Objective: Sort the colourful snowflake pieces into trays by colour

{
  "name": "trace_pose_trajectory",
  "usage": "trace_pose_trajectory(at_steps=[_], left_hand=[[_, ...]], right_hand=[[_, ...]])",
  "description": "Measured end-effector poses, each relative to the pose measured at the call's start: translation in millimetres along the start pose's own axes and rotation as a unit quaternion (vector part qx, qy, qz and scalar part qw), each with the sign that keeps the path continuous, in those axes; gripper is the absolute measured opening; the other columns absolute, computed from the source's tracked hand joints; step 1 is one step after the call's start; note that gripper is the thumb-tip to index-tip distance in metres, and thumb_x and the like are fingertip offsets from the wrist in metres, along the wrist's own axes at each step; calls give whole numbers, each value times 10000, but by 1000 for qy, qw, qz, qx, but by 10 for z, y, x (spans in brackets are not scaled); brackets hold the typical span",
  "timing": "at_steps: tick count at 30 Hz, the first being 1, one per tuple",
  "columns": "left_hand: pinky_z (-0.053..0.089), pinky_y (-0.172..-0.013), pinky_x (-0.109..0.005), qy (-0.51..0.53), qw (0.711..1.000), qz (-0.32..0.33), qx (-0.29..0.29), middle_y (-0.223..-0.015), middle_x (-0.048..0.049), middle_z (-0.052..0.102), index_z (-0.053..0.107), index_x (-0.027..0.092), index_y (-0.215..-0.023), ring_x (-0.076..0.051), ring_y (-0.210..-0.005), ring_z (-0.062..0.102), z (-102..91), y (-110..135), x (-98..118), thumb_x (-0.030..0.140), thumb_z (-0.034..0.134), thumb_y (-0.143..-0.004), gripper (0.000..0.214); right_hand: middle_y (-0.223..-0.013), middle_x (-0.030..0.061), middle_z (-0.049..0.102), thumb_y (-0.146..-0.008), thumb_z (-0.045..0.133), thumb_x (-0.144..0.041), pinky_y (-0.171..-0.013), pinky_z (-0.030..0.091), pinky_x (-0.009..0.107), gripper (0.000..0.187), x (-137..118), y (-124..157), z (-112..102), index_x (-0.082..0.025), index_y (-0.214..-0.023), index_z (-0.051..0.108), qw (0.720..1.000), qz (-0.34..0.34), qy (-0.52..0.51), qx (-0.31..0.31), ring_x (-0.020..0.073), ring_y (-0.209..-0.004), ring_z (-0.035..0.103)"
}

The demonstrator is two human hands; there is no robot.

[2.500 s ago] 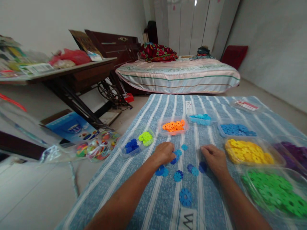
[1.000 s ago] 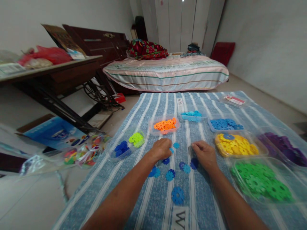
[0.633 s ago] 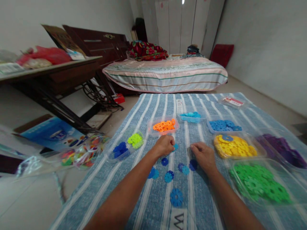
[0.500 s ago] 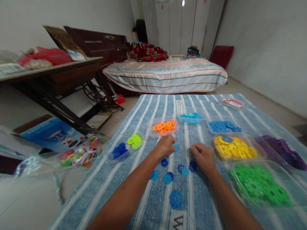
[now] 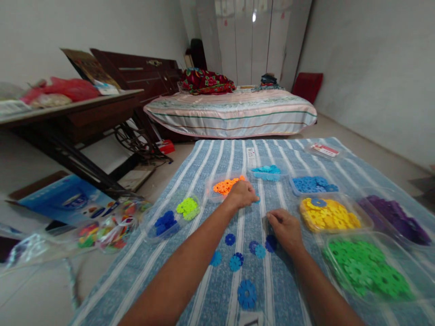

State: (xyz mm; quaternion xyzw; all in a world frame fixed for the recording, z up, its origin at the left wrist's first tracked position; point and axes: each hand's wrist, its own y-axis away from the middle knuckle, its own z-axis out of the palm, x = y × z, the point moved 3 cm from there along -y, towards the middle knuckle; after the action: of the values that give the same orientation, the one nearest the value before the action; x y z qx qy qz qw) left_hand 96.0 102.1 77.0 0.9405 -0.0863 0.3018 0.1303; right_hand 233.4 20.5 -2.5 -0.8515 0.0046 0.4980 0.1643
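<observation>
My left hand [image 5: 242, 194] is closed in a pinch on a light blue snowflake disc [image 5: 257, 199], just in front of the tub of orange discs [image 5: 225, 185]. My right hand [image 5: 286, 227] hovers low over the cloth with its fingers curled together; whatever lies between them is hidden. Beside its wrist is a dark blue disc [image 5: 271, 243]. Between my forearms several loose blue discs lie on the cloth, among them a dark blue one [image 5: 230, 239], a light blue one [image 5: 260, 251] and a larger mid-blue one [image 5: 246, 294].
Clear tubs hold light blue discs [image 5: 267, 172], mid-blue discs [image 5: 314, 184], yellow discs [image 5: 329, 215], purple discs [image 5: 394, 219] and green discs [image 5: 370, 269]. At left, one tub has dark blue discs [image 5: 165, 223] and lime discs [image 5: 188, 208]. A lidded box [image 5: 325, 150] lies far right.
My left hand has moved right and slightly away from me, carrying the light blue disc. My right hand stays in nearly the same place, and the whole view has shifted slightly.
</observation>
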Motion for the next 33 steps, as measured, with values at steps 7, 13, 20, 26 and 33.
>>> trace_pose_trajectory(at_steps=[7,13,20,26,33], left_hand=[[429,-470,-170,345,930,-14,128,-667,-13,592,549,121,-771,-90,-558,584,-281,-335,435,267,606,-718,165],[407,-494,-187,69,994,60,-55,-532,5,575,600,114,-640,-88,-480,531,6,59,102,195,563,-673,94],[369,-548,-196,-119,969,119,-181,-614,15,598,649,164,-678,-110,-597,533,338,588,-266,157,576,-609,101],[355,-567,-222,-182,957,147,-173,-764,-10,622,639,202,-783,-153,-693,543,424,791,-251,194,589,-601,189],[322,-524,-198,-82,975,98,-181,-604,31,549,585,157,-657,-101,-579,490,366,786,-298,169,624,-598,72]], right_hand=[[-673,21,615,-762,493,-358,-682,417,294,250,23,4,-7,-184,-675,650,1000,4,-16,0,167,-697,556],[-670,13,617,-764,502,-353,-680,411,289,239,49,-6,-2,-191,-683,656,1000,14,-2,-1,161,-691,556],[-659,12,620,-754,496,-353,-654,405,278,247,-1,0,-26,-189,-664,656,1000,8,9,9,158,-676,555],[-658,17,615,-766,500,-346,-668,405,291,243,18,9,-27,-182,-675,654,1000,-3,11,4,162,-677,553],[-666,17,613,-765,514,-346,-671,409,293,235,25,9,-31,-182,-674,654,1000,0,13,3,161,-677,552]])
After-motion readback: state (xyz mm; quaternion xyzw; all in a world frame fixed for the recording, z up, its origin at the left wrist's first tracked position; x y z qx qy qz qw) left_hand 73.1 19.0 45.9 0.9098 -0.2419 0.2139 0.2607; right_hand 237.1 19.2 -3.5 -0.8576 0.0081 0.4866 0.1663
